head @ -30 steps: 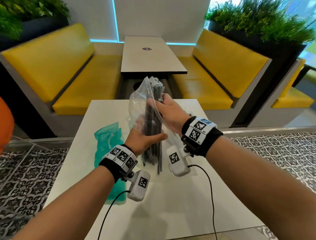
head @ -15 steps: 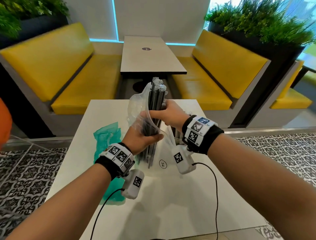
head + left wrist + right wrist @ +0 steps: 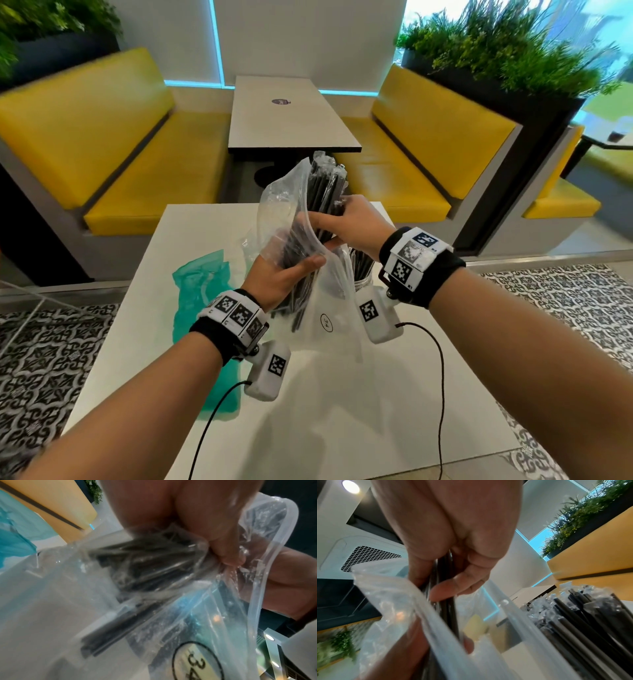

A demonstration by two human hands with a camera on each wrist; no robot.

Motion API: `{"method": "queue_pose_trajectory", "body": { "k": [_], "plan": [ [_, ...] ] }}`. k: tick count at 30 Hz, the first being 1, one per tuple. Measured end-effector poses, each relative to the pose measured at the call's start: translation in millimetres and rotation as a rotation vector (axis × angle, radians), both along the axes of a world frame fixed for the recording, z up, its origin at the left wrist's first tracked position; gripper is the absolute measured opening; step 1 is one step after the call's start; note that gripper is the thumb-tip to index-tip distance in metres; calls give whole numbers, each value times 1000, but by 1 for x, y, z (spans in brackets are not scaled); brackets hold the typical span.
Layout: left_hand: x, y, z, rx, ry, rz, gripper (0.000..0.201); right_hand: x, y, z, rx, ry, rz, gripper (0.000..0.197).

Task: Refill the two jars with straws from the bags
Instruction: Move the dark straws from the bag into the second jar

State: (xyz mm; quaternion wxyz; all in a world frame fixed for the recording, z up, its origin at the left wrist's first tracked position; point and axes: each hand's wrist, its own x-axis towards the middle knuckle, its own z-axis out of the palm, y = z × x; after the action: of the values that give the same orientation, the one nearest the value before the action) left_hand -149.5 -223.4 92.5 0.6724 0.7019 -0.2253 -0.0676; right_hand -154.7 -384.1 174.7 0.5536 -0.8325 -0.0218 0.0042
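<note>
A bundle of black straws [image 3: 322,205] stands tilted above the white table [image 3: 335,418], half inside a clear plastic bag [image 3: 329,308]. My left hand [image 3: 294,270] grips the bundle's lower part through the bag film [image 3: 145,563]. My right hand [image 3: 329,226] holds the straws higher up, and in the right wrist view its thumb and fingers [image 3: 447,588] pinch them at the bag's mouth. A jar [image 3: 362,282] filled with black straws [image 3: 590,615] stands just under my right wrist, mostly hidden. I see no second jar.
A green plastic bag [image 3: 202,287] lies flat on the table's left side. Cables run from both wrist cameras across the near table. Yellow benches and another table [image 3: 287,116] stand beyond the far edge. Patterned floor lies on both sides.
The straw bundle has tilted, its top now leaning right. The clear bag hangs lower with its round label showing. The jar has come into view under my right wrist.
</note>
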Motion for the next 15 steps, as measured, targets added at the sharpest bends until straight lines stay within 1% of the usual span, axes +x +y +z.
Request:
{"method": "queue_pose_trajectory", "body": {
  "k": [3,6,10,12,15],
  "plan": [
    [1,-2,0,-41,-8,-1,23,-1,-6,1,80,18,-61,41],
    [1,-4,1,-56,-9,-11,21,-2,-9,3,54,17,-91,32],
    [0,-5,1,-115,10,-12,46,-7,-11,7,11,-12,-110,20],
    [0,-4,1,-122,37,-13,48,-9,-12,10,4,-16,-115,19],
    [2,-3,0,-91,36,-8,41,-9,-10,13,51,-27,-107,14]
  ]
}}
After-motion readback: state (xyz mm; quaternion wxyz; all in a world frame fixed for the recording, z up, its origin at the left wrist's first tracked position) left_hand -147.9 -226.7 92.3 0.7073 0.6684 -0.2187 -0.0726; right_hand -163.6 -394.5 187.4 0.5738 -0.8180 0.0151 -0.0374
